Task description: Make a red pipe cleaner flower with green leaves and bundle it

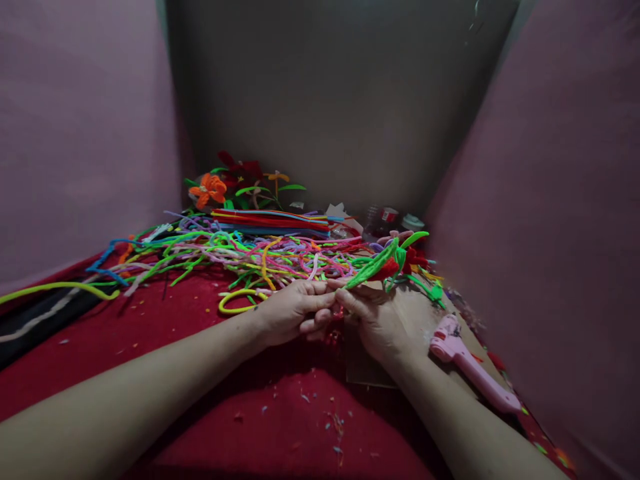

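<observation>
My left hand (293,312) and my right hand (374,319) meet above the red cloth (210,373), fingers pinched together. Both grip the lower end of a green pipe-cleaner stem (373,268) that slants up to the right. At its top sits a red flower head with green leaves (403,257). A yellow pipe-cleaner loop (239,301) lies just left of my left hand.
A tangled heap of coloured pipe cleaners (240,253) spreads behind the hands, with a straight bundle (273,220) beyond it. Finished flowers, one orange (210,189), stand at the back. A pink glue gun (465,360) lies on cardboard (425,320) at right. Walls close in all round.
</observation>
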`<action>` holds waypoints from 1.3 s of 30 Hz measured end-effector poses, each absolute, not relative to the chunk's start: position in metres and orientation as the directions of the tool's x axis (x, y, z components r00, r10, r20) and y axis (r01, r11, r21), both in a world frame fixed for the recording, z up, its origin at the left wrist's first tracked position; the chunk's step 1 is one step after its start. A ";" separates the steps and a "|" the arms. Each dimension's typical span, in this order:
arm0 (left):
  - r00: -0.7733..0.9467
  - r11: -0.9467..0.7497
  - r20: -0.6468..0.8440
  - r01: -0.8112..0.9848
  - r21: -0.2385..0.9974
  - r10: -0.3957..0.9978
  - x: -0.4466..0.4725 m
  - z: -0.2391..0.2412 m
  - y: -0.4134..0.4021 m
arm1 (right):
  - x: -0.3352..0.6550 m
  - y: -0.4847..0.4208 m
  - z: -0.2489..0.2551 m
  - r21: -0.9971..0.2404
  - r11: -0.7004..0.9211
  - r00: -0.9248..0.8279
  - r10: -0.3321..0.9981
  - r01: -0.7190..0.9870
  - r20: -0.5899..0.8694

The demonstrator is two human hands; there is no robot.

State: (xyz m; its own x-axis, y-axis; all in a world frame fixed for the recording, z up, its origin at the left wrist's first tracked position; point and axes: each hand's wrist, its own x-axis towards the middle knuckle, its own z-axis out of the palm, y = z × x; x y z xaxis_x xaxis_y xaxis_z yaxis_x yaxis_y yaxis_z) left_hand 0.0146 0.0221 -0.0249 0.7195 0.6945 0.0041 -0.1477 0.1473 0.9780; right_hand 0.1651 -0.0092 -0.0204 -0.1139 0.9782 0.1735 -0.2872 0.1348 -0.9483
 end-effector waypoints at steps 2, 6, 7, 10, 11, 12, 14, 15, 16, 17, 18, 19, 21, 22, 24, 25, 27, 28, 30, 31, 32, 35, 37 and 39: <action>0.597 -0.183 0.130 0.028 0.983 0.791 0.017 -0.025 0.020 | 0.166 -0.010 -0.017 -0.967 0.109 -0.078 0.988 -0.228 0.130; 0.433 -0.654 0.497 0.398 0.643 0.752 0.016 -0.033 0.018 | 0.168 -0.008 -0.021 -0.979 0.077 -0.076 0.993 -0.191 0.093; 0.440 -0.691 0.533 0.433 0.579 0.723 0.015 -0.035 0.018 | 0.168 -0.007 -0.023 -0.978 0.082 -0.080 0.992 -0.193 0.099; 0.484 -0.728 0.543 0.442 0.525 0.686 0.012 -0.038 0.020 | 0.164 -0.006 -0.028 -0.969 0.112 -0.100 0.986 -0.219 0.136; 0.489 -0.725 0.535 0.435 0.535 0.689 0.012 -0.037 0.020 | 0.163 -0.006 -0.028 -0.966 0.116 -0.118 0.982 -0.229 0.146; 0.482 -0.711 0.525 0.429 0.557 0.702 0.012 -0.035 0.020 | 0.163 -0.006 -0.027 -0.964 0.116 -0.137 0.979 -0.238 0.152; 0.448 -0.673 0.507 0.401 0.622 0.736 0.013 -0.030 0.019 | 0.163 -0.007 -0.025 -0.964 0.098 -0.164 0.976 -0.247 0.142; 0.435 -0.653 0.498 0.369 0.661 0.750 0.014 -0.027 0.018 | 0.163 -0.007 -0.024 -0.964 0.086 -0.167 0.977 -0.250 0.131; 0.430 -0.631 0.484 0.324 0.705 0.762 0.015 -0.024 0.017 | 0.164 -0.007 -0.025 -0.964 0.075 -0.168 0.978 -0.256 0.121; 0.432 -0.596 0.457 0.271 0.756 0.777 0.016 -0.022 0.016 | 0.165 -0.005 -0.026 -0.961 0.064 -0.174 0.978 -0.268 0.113; 0.441 -0.540 0.412 0.215 0.814 0.797 0.016 -0.020 0.016 | 0.166 -0.004 -0.028 -0.957 0.055 -0.179 0.978 -0.285 0.109; 0.456 -0.459 0.347 0.158 0.874 0.820 0.016 -0.019 0.016 | 0.166 -0.002 -0.031 -0.951 0.052 -0.183 0.977 -0.304 0.112; 0.514 -0.241 0.182 0.050 0.969 0.838 0.015 -0.018 0.017 | 0.167 0.002 -0.036 -0.935 0.073 -0.179 0.973 -0.347 0.143; 0.561 -0.126 0.107 -0.005 0.992 0.821 0.014 -0.018 0.018 | 0.168 0.003 -0.038 -0.927 0.086 -0.184 0.969 -0.365 0.162; 0.676 0.078 0.017 -0.111 0.991 0.736 0.013 -0.019 0.019 | 0.168 0.004 -0.038 -0.918 0.084 -0.227 0.957 -0.388 0.183; 0.726 0.161 0.002 -0.155 0.975 0.688 0.012 -0.020 0.019 | 0.168 0.003 -0.037 -0.915 0.070 -0.259 0.948 -0.396 0.185; 0.778 0.284 -0.008 -0.220 0.933 0.628 0.012 -0.021 0.020 | 0.167 0.002 -0.034 -0.915 0.052 -0.302 0.935 -0.399 0.185; 0.783 0.318 -0.011 -0.240 0.917 0.622 0.012 -0.022 0.020 | 0.167 0.001 -0.032 -0.917 0.061 -0.300 0.935 -0.393 0.190; 0.769 0.344 -0.019 -0.264 0.901 0.639 0.013 -0.024 0.020 | 0.167 -0.001 -0.031 -0.922 0.114 -0.249 0.944 -0.371 0.217; 0.756 0.343 -0.023 -0.269 0.900 0.654 0.014 -0.025 0.021 | 0.167 -0.001 -0.031 -0.923 0.143 -0.214 0.949 -0.356 0.229; 0.743 0.339 -0.027 -0.272 0.901 0.668 0.015 -0.026 0.021 | 0.167 -0.001 -0.031 -0.925 0.164 -0.183 0.954 -0.343 0.237; 0.725 0.330 -0.024 -0.284 0.900 0.689 0.017 -0.028 0.022 | 0.166 -0.002 -0.033 -0.925 0.175 -0.128 0.965 -0.338 0.229; 0.731 0.332 -0.019 -0.286 0.899 0.682 0.019 -0.028 0.021 | 0.165 -0.003 -0.035 -0.916 0.144 -0.125 0.971 -0.373 0.203; 0.734 0.332 -0.018 -0.285 0.899 0.679 0.021 -0.028 0.020 | 0.162 -0.003 -0.037 -0.898 0.106 -0.140 0.973 -0.427 0.181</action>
